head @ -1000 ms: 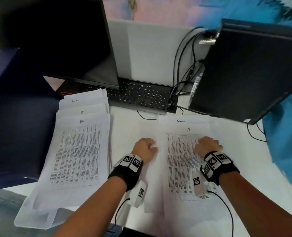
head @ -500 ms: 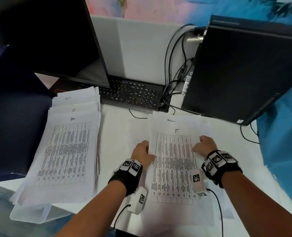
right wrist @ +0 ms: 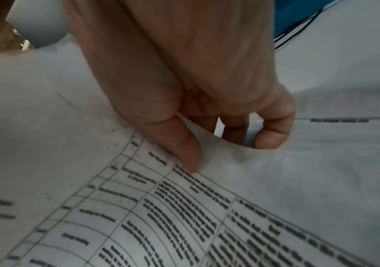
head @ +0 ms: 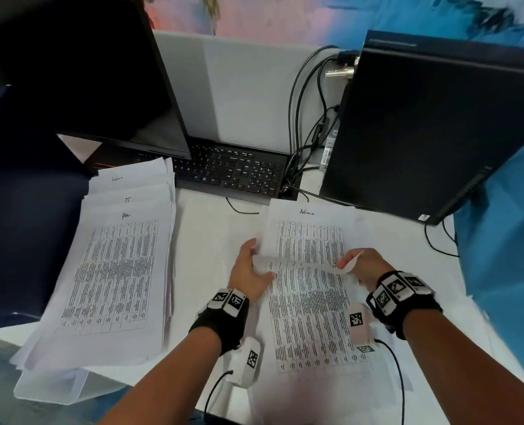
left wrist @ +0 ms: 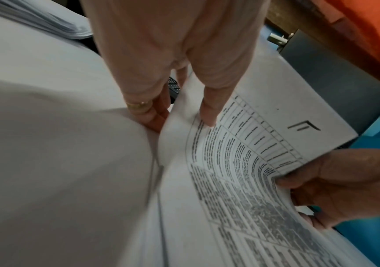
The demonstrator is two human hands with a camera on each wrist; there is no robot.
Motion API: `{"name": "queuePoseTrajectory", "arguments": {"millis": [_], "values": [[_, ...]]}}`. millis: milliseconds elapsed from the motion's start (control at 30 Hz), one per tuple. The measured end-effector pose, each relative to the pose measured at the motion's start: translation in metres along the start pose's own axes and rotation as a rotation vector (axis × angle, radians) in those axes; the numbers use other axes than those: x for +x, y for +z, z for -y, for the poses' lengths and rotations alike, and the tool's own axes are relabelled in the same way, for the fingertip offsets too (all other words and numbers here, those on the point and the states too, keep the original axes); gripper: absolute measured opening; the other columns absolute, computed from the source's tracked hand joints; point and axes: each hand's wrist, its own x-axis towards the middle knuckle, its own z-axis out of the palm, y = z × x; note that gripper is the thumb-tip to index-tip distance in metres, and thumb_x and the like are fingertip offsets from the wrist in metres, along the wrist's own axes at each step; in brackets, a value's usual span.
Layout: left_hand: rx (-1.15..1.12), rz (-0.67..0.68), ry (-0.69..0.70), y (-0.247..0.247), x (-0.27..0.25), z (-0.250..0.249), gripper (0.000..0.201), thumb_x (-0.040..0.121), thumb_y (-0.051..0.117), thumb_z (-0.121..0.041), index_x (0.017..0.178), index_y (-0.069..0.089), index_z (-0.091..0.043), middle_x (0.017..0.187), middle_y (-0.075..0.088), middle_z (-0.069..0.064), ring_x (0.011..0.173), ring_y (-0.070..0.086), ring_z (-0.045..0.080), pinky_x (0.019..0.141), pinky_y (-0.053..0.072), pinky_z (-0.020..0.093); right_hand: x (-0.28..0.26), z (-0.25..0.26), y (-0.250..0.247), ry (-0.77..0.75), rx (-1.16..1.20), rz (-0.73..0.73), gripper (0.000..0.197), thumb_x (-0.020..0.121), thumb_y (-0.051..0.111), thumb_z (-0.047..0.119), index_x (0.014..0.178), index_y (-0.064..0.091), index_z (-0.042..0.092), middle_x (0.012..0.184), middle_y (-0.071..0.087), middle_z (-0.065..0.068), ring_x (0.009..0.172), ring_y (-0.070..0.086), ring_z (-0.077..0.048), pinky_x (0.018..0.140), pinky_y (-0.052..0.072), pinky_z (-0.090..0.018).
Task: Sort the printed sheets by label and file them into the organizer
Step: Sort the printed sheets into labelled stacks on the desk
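A printed sheet labelled IT (head: pixel 309 302) lies in front of me with its top edge lifted and curling toward me. My left hand (head: pixel 254 259) pinches its left edge, thumb on top (left wrist: pixel 207 119) and fingers underneath. My right hand (head: pixel 351 262) pinches the right edge, thumb (right wrist: pixel 189 159) on the print and fingers curled below. In the left wrist view the IT sheet (left wrist: pixel 276 126) bends between both hands. Under it lies a sheet labelled Admin (head: pixel 309 237). A fanned pile of labelled sheets (head: pixel 116 271) sits at the left.
The left pile rests on a clear plastic tray (head: pixel 49 384) at the desk's front edge. A keyboard (head: pixel 239 173) and monitor (head: pixel 101 72) stand behind, a black computer tower (head: pixel 432 133) with cables at back right, and a dark panel (head: pixel 24 225) at far left.
Both hands went from resting on the IT sheet to pinching its side edges. Its top edge has lifted and curled toward me, uncovering the Admin sheet's table below.
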Motion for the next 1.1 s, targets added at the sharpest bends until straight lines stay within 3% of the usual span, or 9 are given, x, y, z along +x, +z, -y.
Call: {"name": "queuePoseTrajectory", "arguments": {"millis": [100, 200, 367, 500, 600, 733, 867, 967, 1100], "values": [[0.121, -0.049, -0.003, -0.009, 0.003, 0.006, 0.048, 0.082, 0.069, -0.032, 0.123, 0.052, -0.012, 0.117, 0.059, 0.001, 0.108, 0.058, 0.021, 0.09, 0.048, 0.031, -0.002, 0.008, 0.002, -0.03, 0.034, 0.013, 0.01, 0.086, 0.06, 0.002, 0.092, 0.066, 0.007, 0.086, 0.062, -0.006, 0.069, 0.052, -0.014, 0.053, 0.037, -0.023], [-0.009, -0.148, -0.046, -0.024, 0.001, 0.006, 0.043, 0.09, 0.061, -0.031, 0.125, 0.054, -0.008, 0.114, 0.064, 0.006, 0.108, 0.058, 0.023, 0.089, 0.046, 0.03, -0.004, 0.019, 0.011, -0.071, 0.155, 0.005, 0.021, 0.085, 0.066, 0.011, 0.105, 0.062, 0.011, 0.093, 0.066, -0.004, 0.075, 0.061, -0.014, 0.055, 0.044, -0.022], [-0.253, -0.348, -0.135, -0.064, 0.002, 0.005, 0.029, 0.091, 0.059, -0.024, 0.114, 0.059, -0.006, 0.105, 0.067, 0.009, 0.1, 0.062, 0.026, 0.087, 0.049, 0.033, -0.007, 0.031, 0.034, -0.082, -0.002, 0.209, 0.023, 0.085, 0.068, 0.016, 0.107, 0.064, 0.012, 0.102, 0.07, -0.006, 0.095, 0.067, -0.025, 0.09, 0.054, -0.042], [-0.19, -0.465, -0.124, -0.096, 0.012, 0.017, 0.02, 0.091, 0.057, -0.025, 0.076, 0.048, -0.017, 0.074, 0.053, 0.007, 0.076, 0.056, 0.026, 0.071, 0.041, 0.032, -0.012, 0.038, 0.057, -0.126, -0.044, 0.19, 0.015, 0.087, 0.064, 0.012, 0.101, 0.067, 0.008, 0.102, 0.07, -0.01, 0.096, 0.065, -0.026, 0.091, 0.053, -0.04], [0.082, -0.524, -0.191, -0.118, 0.016, 0.022, 0.016, 0.092, 0.052, -0.027, 0.098, 0.057, -0.013, 0.102, 0.063, 0.012, 0.098, 0.059, 0.033, 0.077, 0.041, 0.031, -0.009, 0.049, 0.076, -0.113, 0.03, 0.145, 0.019, 0.09, 0.058, 0.007, 0.107, 0.065, 0.007, 0.105, 0.068, -0.011, 0.098, 0.064, -0.028, 0.092, 0.052, -0.04], [0.667, -0.424, -0.455, -0.145, 0.008, 0.036, 0.067, 0.082, 0.058, -0.052, 0.132, 0.04, -0.012, 0.136, 0.042, 0.014, 0.125, 0.04, 0.033, 0.099, 0.037, 0.05, -0.004, 0.06, 0.094, -0.09, 0.023, 0.098, 0.022, 0.089, 0.047, -0.001, 0.103, 0.063, 0.004, 0.106, 0.067, -0.019, 0.097, 0.064, -0.033, 0.09, 0.053, -0.045], [0.71, -0.363, -0.551, -0.156, 0.001, 0.048, 0.078, 0.076, 0.063, -0.052, 0.134, 0.032, -0.011, 0.135, 0.04, 0.014, 0.125, 0.039, 0.032, 0.096, 0.042, 0.051, 0.007, 0.054, 0.107, -0.041, -0.103, 0.094, 0.037, 0.088, 0.041, -0.001, 0.121, 0.056, -0.001, 0.123, 0.059, -0.019, 0.101, 0.059, -0.029, 0.086, 0.05, -0.036], [0.677, -0.324, -0.509, -0.167, 0.005, 0.049, 0.066, 0.082, 0.058, -0.048, 0.13, 0.036, -0.009, 0.131, 0.043, 0.016, 0.121, 0.041, 0.035, 0.095, 0.042, 0.047, 0.004, 0.056, 0.108, -0.03, -0.097, 0.049, 0.021, 0.09, 0.04, -0.002, 0.101, 0.057, -0.003, 0.105, 0.059, -0.013, 0.09, 0.055, -0.024, 0.069, 0.045, -0.026], [0.628, -0.249, -0.477, -0.184, 0.005, 0.052, 0.049, 0.091, 0.049, -0.037, 0.126, 0.042, -0.004, 0.125, 0.051, 0.018, 0.113, 0.052, 0.035, 0.092, 0.046, 0.04, -0.008, 0.072, 0.102, -0.113, -0.475, 0.074, 0.032, 0.096, 0.041, 0.004, 0.124, 0.055, 0.002, 0.128, 0.053, -0.009, 0.121, 0.049, -0.023, 0.098, 0.04, -0.026]]}}
